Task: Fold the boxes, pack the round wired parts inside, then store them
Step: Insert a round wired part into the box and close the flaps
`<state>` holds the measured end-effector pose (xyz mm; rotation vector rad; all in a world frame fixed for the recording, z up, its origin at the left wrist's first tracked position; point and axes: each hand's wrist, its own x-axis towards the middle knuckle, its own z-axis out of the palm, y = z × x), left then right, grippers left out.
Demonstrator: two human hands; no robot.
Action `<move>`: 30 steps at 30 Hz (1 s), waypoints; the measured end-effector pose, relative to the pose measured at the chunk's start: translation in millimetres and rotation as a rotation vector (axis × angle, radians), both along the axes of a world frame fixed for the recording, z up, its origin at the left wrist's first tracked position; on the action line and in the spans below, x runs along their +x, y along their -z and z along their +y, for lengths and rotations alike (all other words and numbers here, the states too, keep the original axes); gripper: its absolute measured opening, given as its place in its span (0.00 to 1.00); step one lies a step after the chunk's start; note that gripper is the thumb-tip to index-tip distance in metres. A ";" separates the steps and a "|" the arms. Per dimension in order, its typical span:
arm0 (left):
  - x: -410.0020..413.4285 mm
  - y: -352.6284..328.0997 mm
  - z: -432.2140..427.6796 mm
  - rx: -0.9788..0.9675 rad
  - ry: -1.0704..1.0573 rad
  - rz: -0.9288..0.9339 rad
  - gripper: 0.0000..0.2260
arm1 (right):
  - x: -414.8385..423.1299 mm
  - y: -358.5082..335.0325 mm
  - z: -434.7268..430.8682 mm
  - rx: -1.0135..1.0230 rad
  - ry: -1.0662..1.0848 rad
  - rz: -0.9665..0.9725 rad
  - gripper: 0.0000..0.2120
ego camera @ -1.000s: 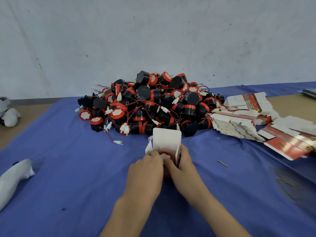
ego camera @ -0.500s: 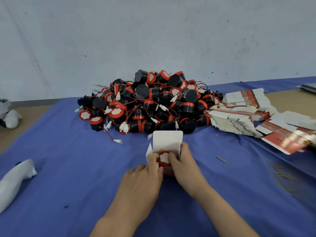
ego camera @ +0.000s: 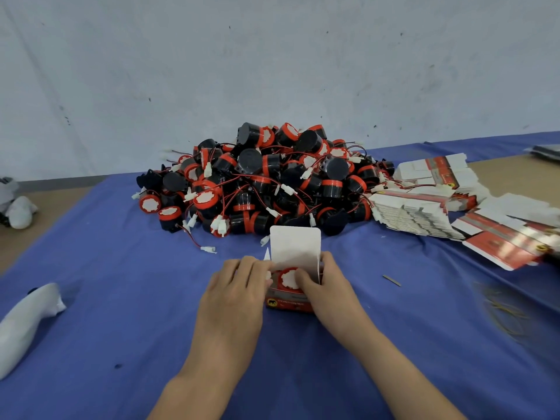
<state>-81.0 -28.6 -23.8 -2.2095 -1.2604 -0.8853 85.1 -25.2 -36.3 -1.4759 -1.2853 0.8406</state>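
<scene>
Left of the box (ego camera: pixel 289 304), the left hand (ego camera: pixel 239 287) pinches its side flap (ego camera: pixel 267 255). Inside sits the round wired part (ego camera: pixel 289 278), thumb-pressed by the right hand (ego camera: pixel 328 287), which grips the box's right wall. It is best to tuck in any loose wire and fold the side flaps before the raised lid (ego camera: pixel 295 245). Half a second earlier the left hand sat lower, with only its thumb at the box.

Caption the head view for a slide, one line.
Left hand and right hand hold an open red box with a round wired part inside, before the parts pile.
</scene>
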 end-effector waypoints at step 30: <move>-4.2 0.7 8.2 -0.253 0.039 -0.096 0.04 | 2.5 1.6 0.8 0.004 -0.034 -0.049 0.06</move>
